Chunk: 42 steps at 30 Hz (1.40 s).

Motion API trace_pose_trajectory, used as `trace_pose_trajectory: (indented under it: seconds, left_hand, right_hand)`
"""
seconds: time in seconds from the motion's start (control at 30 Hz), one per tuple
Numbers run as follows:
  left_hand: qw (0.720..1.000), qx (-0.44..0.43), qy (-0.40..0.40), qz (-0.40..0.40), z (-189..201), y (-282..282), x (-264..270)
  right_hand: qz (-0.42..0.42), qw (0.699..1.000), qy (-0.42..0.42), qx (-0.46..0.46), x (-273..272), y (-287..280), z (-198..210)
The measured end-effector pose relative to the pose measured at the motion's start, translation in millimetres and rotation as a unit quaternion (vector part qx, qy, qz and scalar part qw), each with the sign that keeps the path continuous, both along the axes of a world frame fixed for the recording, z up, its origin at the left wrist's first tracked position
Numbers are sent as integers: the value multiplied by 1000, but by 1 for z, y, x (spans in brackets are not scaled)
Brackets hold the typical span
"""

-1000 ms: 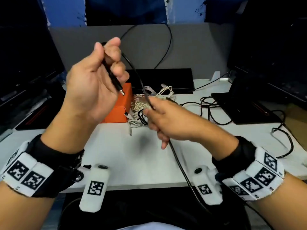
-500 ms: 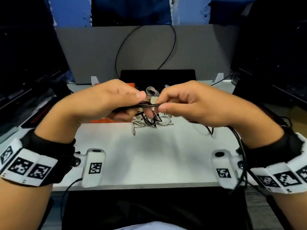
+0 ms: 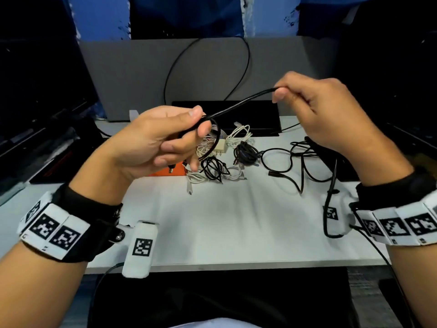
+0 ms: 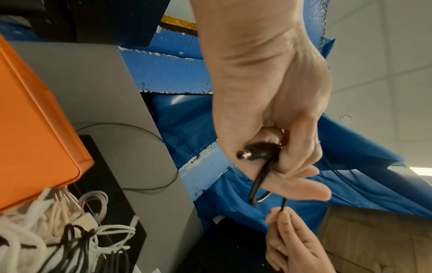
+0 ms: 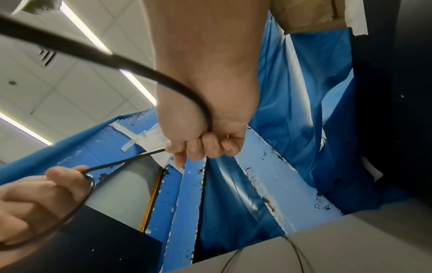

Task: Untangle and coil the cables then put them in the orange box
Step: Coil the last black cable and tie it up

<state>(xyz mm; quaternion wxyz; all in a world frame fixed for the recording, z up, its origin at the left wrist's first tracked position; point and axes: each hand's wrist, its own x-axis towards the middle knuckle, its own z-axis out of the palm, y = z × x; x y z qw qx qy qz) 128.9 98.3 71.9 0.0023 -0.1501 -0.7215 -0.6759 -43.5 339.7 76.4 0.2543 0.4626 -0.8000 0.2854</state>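
While above the desk (image 3: pixel 212 221), both hands pinching one black cable (image 3: pixel 238 106): left hand (image 3: pixel 151 143), right hand (image 3: pixel 314 110).

Glossy black rubbery cable (image 3: pixel 238 105), smooth orange plastic box (image 4: pixel 35 129), matt white tabletop (image 3: pixel 236 221).

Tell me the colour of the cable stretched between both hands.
Black. The cable shows best in the head view.

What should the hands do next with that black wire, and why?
Probably the right hand should swing its stretch of the black cable back to the left hand to lay another loop. The left hand holds the plug end with one loop formed, and more cable trails down past the right wrist.
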Motion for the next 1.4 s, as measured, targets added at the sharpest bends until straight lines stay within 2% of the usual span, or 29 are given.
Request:
trace_pose_trajectory:
  seconds: [0.1, 0.2, 0.3, 0.37, 0.43, 0.53, 0.67, 0.73, 0.8, 0.87, 0.97, 1.1, 1.27, 1.4]
  left_hand:
    - [998, 46, 17, 25, 3, 6, -2]
    - [986, 148, 42, 65, 9, -1, -1]
    - [976, 210, 41, 49, 10, -5, -3]
    - [974, 202, 47, 89, 4, -1, -9]
    - [969, 168, 52, 172, -4, 4, -20]
    - [943, 135, 21, 303, -14, -3, -33]
    - [889, 141, -40, 434, -21, -25, -37]
    - [885, 113, -33, 451, -21, -21, -35]
    - [914, 64, -17, 400, -19, -2, -31]
    - [953, 19, -3, 304, -16, 20, -23]
    - [981, 24, -16, 193, -9, 34, -13]
    - [991, 88, -32, 99, -6, 24, -8]
    - [992, 115, -50, -16, -11, 18, -6]
    - [989, 136, -27, -47, -12, 15, -4]
  right_hand:
    - [8, 1000, -21, 11, -4, -5, -8]
    - [17, 998, -65, 19, -8, -3, -6]
    - [-5, 998, -60, 17, -13, 1, -2]
    - [-30, 996, -62, 65, -15, -1, -7]
    - [-32, 987, -104, 115, -13, -7, -13]
    - [24, 978, -165, 127, 8, -16, -11]
    - [76, 987, -101, 96, 46, -21, 3]
    - [88, 989, -67, 98, 62, -30, 0]
    - [78, 987, -42, 135, 71, -46, -14]
    - [76, 985, -56, 146, 73, -61, -30]
    - [110, 990, -51, 69, 63, -64, -36]
    - [171, 981, -96, -3, 55, -53, -28]
    - [142, 988, -47, -28, 53, -43, -14]
    - [158, 984, -71, -42, 57, -42, -13]
